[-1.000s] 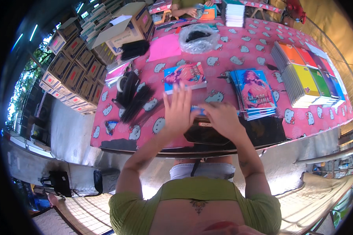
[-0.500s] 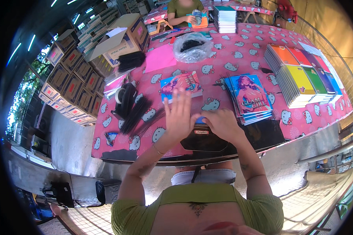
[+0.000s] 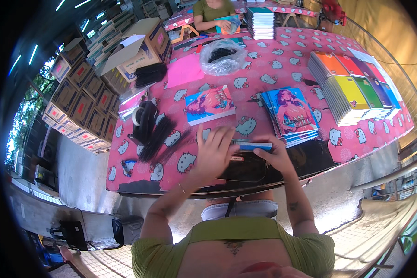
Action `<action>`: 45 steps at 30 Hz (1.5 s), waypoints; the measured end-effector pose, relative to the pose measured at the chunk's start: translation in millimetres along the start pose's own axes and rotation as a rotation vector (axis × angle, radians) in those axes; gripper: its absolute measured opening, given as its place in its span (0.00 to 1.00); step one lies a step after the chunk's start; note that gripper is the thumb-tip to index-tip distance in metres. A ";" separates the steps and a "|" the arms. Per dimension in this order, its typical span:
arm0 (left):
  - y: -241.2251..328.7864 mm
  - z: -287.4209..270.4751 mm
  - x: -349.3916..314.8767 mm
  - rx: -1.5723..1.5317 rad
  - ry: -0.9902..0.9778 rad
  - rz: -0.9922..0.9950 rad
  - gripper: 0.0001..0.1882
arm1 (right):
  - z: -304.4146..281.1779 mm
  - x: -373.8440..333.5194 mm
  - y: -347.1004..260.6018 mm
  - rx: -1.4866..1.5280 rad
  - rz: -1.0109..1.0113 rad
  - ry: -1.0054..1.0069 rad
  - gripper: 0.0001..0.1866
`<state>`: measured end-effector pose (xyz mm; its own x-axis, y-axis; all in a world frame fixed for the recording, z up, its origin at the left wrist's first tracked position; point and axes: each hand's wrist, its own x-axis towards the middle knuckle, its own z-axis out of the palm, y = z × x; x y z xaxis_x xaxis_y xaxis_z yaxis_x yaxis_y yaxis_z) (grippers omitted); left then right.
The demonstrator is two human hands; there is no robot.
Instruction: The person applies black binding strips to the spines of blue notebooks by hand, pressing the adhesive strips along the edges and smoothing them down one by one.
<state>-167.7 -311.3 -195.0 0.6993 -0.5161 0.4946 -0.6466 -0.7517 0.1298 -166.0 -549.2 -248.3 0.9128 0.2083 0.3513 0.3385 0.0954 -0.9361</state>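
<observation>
A thin blue-covered notebook [image 3: 251, 146] is held nearly edge-on above the near edge of the table. My right hand [image 3: 276, 154] grips its right end, thumb on the near side. At the other end, my left hand [image 3: 214, 155] has bent fingers closed over the notebook's left end; what lies under the fingers is partly hidden. Below both hands is a black flat device or board [image 3: 243, 170] with a small red label. Just beyond, a pad of pink-and-blue covers [image 3: 210, 105] lies flat. A stack of similar notebooks [image 3: 293, 113] stands to the right.
Black plastic spiral coils [image 3: 157, 139] lie left, beside a tape dispenser [image 3: 145, 121]. Farther back are a plastic bag of black coils [image 3: 223, 56], a pink sheet [image 3: 185, 70] and an open carton [image 3: 143, 51]. Colourful spiral notebooks [image 3: 352, 88] stand right. Another person [image 3: 215, 16] works across the table.
My left hand has come down from its raised, flat pose and closed at the notebook's left end. My right hand has shifted right, and more of the notebook's edge shows.
</observation>
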 end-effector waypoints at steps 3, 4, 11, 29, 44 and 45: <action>-23.6 -6.2 9.1 0.030 -0.137 0.123 0.31 | 14.9 -0.7 4.7 0.041 0.085 0.067 0.11; -26.8 -4.0 8.0 0.069 -0.097 0.168 0.30 | 18.3 -0.2 5.0 0.032 0.074 0.092 0.10; 12.7 23.7 -22.4 0.128 -0.113 -0.020 0.48 | 27.2 5.5 14.9 -0.096 -0.078 0.165 0.11; 2.5 12.9 12.9 0.245 0.139 -0.020 0.48 | 29.8 15.1 6.6 -0.251 -0.020 -0.104 0.11; 29.1 18.2 -10.9 -0.038 0.128 -0.028 0.37 | 28.7 14.2 17.0 -0.171 0.042 -0.093 0.11; 23.9 7.8 5.8 -0.090 0.177 -0.056 0.29 | 27.5 15.5 3.3 -0.253 0.028 -0.110 0.11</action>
<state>-176.8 -335.4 -195.7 0.6757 -0.3881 0.6267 -0.6381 -0.7337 0.2336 -157.1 -518.9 -245.5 0.8969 0.3134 0.3121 0.3725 -0.1550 -0.9150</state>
